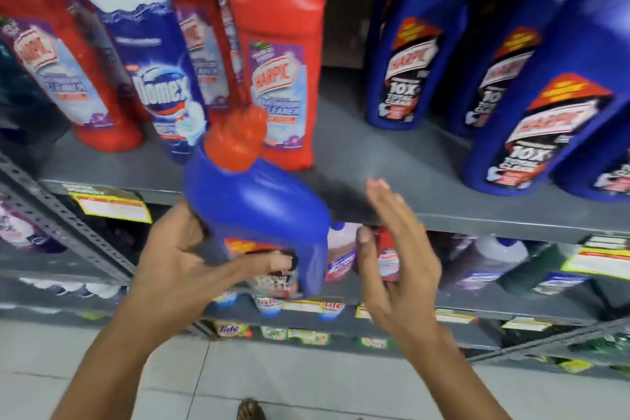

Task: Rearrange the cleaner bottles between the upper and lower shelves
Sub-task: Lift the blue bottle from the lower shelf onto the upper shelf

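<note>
My left hand [180,259] grips a blue cleaner bottle with a red cap [259,208], held in front of the upper shelf's edge [477,218] and tilted slightly. My right hand [395,249] is beside the bottle on its right, fingers spread, holding nothing. On the upper shelf stand red Harpic bottles [283,78] and a blue-and-white Domex bottle [153,78] to the left, and several large blue Harpic bottles [409,44] to the right. The lower shelf [511,300] holds smaller bottles, partly hidden behind my hands.
A bare stretch of upper shelf [358,153] lies between the red and blue bottles. Yellow price tags [112,206] hang on the shelf edges. Further shelves below carry small packets [235,329]. A tiled floor [272,385] and my foot [250,409] are beneath.
</note>
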{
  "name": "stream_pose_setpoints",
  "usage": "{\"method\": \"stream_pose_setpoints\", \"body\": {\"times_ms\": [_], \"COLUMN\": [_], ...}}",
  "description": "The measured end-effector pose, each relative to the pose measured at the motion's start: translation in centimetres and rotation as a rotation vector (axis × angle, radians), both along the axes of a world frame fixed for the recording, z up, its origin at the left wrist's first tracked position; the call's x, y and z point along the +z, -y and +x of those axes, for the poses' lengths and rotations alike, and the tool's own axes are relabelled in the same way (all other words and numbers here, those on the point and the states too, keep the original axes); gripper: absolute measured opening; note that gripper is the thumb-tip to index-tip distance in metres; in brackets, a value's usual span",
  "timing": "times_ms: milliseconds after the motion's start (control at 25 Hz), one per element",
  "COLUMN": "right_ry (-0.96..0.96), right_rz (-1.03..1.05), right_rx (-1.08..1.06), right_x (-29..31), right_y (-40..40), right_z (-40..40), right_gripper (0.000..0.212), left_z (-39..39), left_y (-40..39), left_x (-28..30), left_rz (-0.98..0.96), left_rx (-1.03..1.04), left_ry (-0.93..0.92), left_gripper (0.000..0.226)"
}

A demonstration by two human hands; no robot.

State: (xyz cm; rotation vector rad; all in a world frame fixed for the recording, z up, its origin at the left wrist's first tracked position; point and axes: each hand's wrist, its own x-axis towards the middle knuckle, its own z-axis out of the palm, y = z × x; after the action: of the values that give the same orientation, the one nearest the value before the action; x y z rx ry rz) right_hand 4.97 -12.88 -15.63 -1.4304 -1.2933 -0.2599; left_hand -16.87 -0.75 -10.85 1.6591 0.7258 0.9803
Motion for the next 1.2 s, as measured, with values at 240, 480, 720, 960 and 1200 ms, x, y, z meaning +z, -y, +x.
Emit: {"method": "stream_pose_setpoints", "body": {"times_ms": [240, 480, 720, 960, 1200], "right_ry": [0.093, 0.334, 0.351, 0.323, 0.315], "right_rz": [-0.379, -0.501, -0.492, -0.506, -0.518], "right_rx": [-0.272, -0.399, -0.449, -0.459, -0.457], "right_x": [3.9, 0.8, 0.4, 0.4, 0.5], "right_y": [1.4, 1.6, 1.3, 1.2, 1.1], "right_z": [8.9, 9.9, 9.6, 9.5, 9.4], "right_gripper": [0.050, 0.050, 0.053, 0.054, 0.054], "left_z": [9.6, 15.2, 17.8, 19.7, 20.1], "left_y": [1.8, 0.4, -2.1, -3.1, -3.5], "left_x": [7.8, 9.0, 8.8, 8.8, 8.7], "left_rz": [0.102, 0.109, 0.128, 0.138, 0.136], "left_rx": [-0.100, -0.150, -0.126, -0.164, -0.165], "left_ry": [0.247, 0.191, 0.124, 0.087, 0.085], "left_gripper": [0.074, 0.074, 0.070, 0.069, 0.068]}}
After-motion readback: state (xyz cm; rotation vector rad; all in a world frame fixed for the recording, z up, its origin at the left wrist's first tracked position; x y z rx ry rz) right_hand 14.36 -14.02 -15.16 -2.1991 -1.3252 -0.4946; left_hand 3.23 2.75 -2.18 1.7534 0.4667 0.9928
